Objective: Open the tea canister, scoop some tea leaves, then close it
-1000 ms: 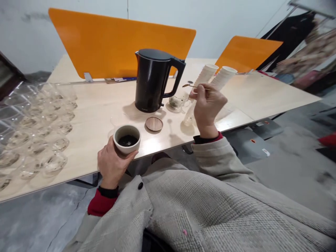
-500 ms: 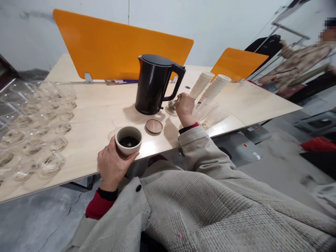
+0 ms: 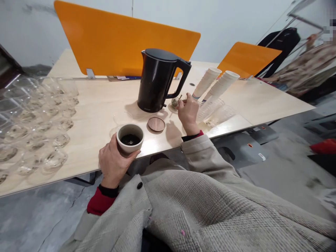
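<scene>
My left hand (image 3: 113,163) grips a beige ceramic cup (image 3: 130,137) with dark contents, held at the near edge of the light wooden table (image 3: 105,101). My right hand (image 3: 188,112) reaches forward and pinches a thin spoon whose end rests in a small glass cup (image 3: 175,102) beside the black electric kettle (image 3: 157,81). A round wooden lid (image 3: 156,124) lies on the table between the two hands.
Several clear glass cups (image 3: 34,119) fill the table's left side. Two slanted stacks of white paper cups (image 3: 215,84) and clear plastic cups (image 3: 214,110) lie right of my right hand. Orange dividers (image 3: 115,38) stand behind. A person is at the far right.
My right hand, earlier raised with the spoon in the air, has dropped forward to the small glass cup by the kettle. My left hand keeps holding the beige cup.
</scene>
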Demonstrator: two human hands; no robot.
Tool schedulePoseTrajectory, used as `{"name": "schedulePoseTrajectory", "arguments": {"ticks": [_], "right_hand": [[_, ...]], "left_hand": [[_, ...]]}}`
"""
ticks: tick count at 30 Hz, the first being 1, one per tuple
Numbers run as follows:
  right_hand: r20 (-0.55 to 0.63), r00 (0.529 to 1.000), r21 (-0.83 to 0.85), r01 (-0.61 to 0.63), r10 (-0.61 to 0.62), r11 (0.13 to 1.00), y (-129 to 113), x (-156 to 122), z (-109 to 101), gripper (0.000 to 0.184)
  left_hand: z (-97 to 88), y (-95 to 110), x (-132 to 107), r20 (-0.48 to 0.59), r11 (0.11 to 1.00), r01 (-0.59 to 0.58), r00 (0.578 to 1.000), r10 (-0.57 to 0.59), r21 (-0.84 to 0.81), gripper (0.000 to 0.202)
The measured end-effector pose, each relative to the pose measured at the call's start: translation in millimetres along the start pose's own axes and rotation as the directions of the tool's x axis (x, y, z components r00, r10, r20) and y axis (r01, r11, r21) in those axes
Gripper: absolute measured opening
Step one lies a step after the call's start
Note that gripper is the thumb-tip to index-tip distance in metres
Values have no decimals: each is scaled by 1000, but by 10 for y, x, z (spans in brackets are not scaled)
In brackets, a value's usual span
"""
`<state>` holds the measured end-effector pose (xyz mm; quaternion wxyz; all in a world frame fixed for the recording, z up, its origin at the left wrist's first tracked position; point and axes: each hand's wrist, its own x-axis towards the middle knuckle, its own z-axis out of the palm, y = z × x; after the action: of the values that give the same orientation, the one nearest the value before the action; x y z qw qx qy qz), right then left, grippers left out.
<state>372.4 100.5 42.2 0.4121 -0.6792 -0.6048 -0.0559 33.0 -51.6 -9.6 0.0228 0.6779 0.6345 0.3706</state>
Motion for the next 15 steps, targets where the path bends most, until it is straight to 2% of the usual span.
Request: {"name": "schedulePoseTrajectory", "arguments": {"ticks": [2, 5, 8, 10, 12, 15], "right_hand": [[-28, 1000, 78, -11, 13, 997, -98, -269, -48, 58], [134, 983, 175, 101, -125, 979, -299, -635, -46, 66], [349, 892, 144, 251, -286, 957, -431, -836, 43, 75], [434, 840, 108, 312, -327, 944, -450, -891, 121, 76], [450, 824, 107, 334, -345, 937, -425, -916, 188, 72], [398, 853, 147, 304, -338, 941, -372, -929, 207, 68]], "left_hand": [[-2, -2, 2, 2, 1000, 2, 1000, -2, -2, 104], [-4, -2, 3, 8, 1000, 11, 1000, -11, 1, 105], [-6, 4, -16, 4, 1000, 8, 1000, -8, -8, 105], [-7, 11, -42, -8, 1000, -8, 1000, 8, -23, 104], [-9, 17, -71, -16, 999, -31, 999, 31, -32, 103], [-15, 39, -110, -24, 998, -56, 998, 56, -21, 101]]}}
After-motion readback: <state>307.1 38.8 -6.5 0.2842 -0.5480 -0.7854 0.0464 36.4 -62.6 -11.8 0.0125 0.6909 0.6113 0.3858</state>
